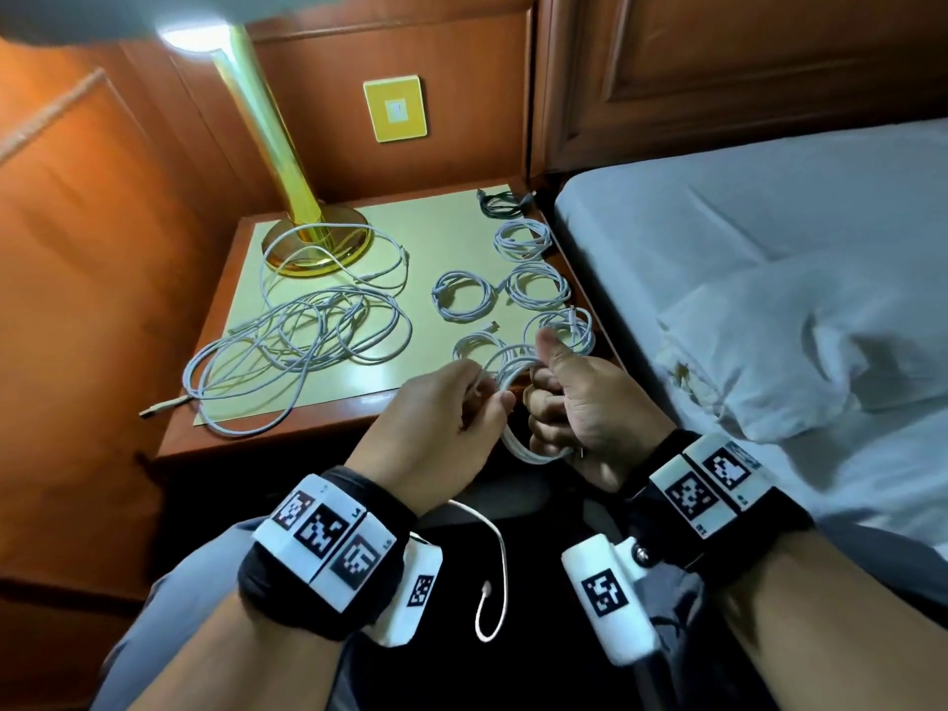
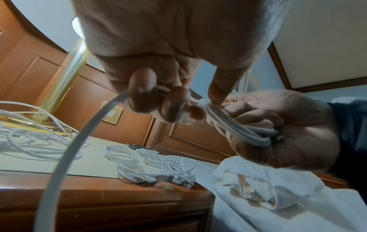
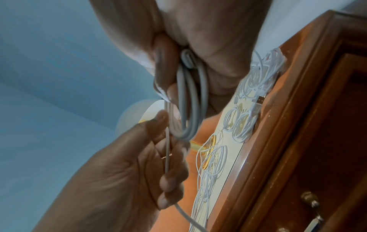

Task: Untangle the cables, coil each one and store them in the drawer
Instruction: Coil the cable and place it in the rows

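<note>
- Counted on the bench (image 1: 359,402): 5 white coiled cables (image 1: 464,295) on the side away from the lamp (image 1: 287,161), plus 1 dark green coil (image 1: 500,203) at the far corner on that same side.
- 1 loose white tangle (image 1: 302,341) lay just in front of the lamp base, with strands looped over the base; how many cables were in it I couldn't tell. One plug end hung over the bench's front edge.
- 1 more white coil (image 1: 518,402) was in the hands, off the bench's front edge, on the far side from the lamp and next to the bed (image 1: 769,259).
- Right hand (image 1: 585,402): fingers curled tight round the coil's bundled loops, thumb sticking up. Right wrist view showed several loops running thru the fist.
- Left hand (image 1: 441,428): thumb & fingertips pinched the same cable's free tail right at the coil, touching the right hand's fingers. In the left wrist view the tail was wrapped round the bundle there.
- Rest of the tail (image 1: 492,572) dropped from under the left hand, curving down betw. the wrists, end hooked upward.
- Drawer (image 3: 309,196): seen only in the right wrist view, below the bench top, w/ a brass pull; looked closed.
- Writing: wrist bands carried black-and-white square code tags; small print beside them too tiny to read. Yellow wall plate (image 1: 395,109) behind the lamp, nothing readable.
</note>
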